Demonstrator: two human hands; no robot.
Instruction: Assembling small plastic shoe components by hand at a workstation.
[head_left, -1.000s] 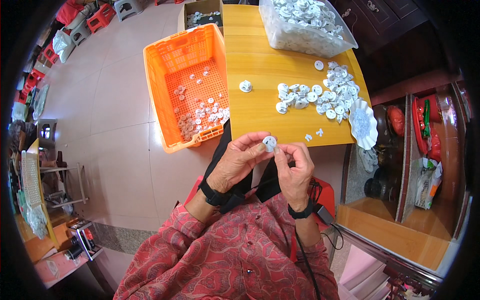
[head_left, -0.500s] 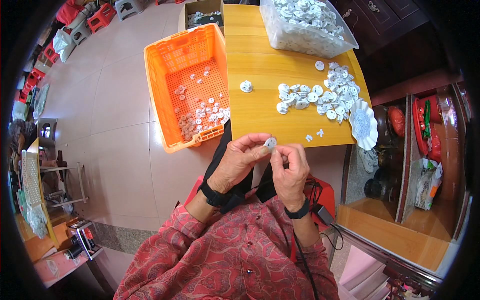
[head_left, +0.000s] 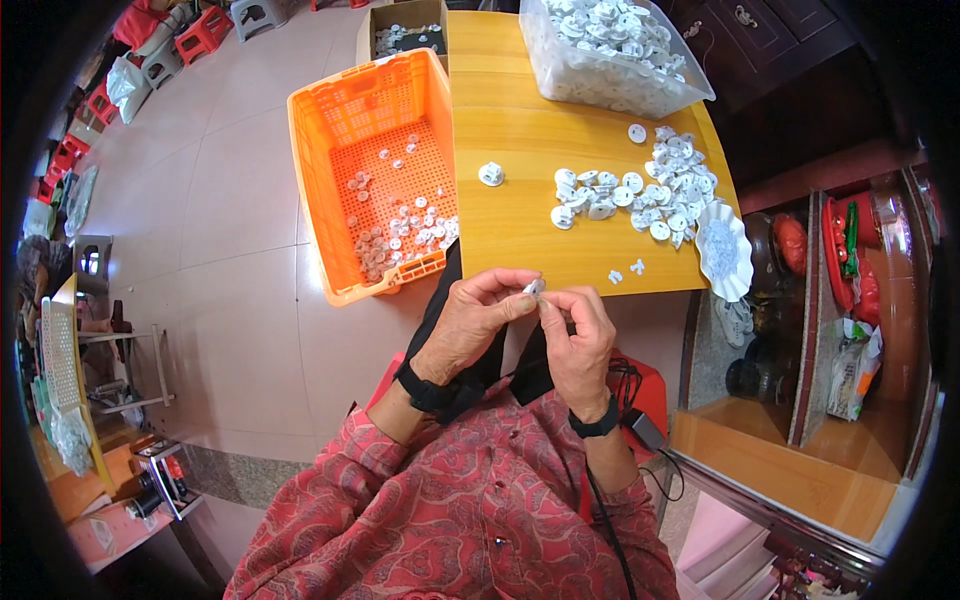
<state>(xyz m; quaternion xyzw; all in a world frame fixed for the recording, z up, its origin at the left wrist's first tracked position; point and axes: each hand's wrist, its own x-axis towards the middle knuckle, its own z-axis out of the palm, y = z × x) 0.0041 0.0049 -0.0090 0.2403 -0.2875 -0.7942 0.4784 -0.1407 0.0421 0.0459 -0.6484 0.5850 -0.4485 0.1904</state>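
The disc (head_left: 535,287), by the worktop's (head_left: 500,235) near edge, is nearly edge-on; a second ago its face showed. The left hand's (head_left: 475,320) grip pinches it; the right hand's (head_left: 580,345) touches it, whether pinching I cannot tell. A dish (head_left: 738,284) of pale bits (head_left: 722,248) stands at the near right corner, a tub (head_left: 610,92) of white pieces (head_left: 615,35) at the far edge, a crate (head_left: 318,180) of scattered pieces (head_left: 427,225) beside the left edge.

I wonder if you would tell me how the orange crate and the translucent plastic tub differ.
The orange crate is opaque with perforated walls; the translucent plastic tub shows its contents through its side. The crate stands left of the wooden table, while the tub sits on it. The crate holds scattered white round parts; the tub is heaped with them. Both are open-topped.
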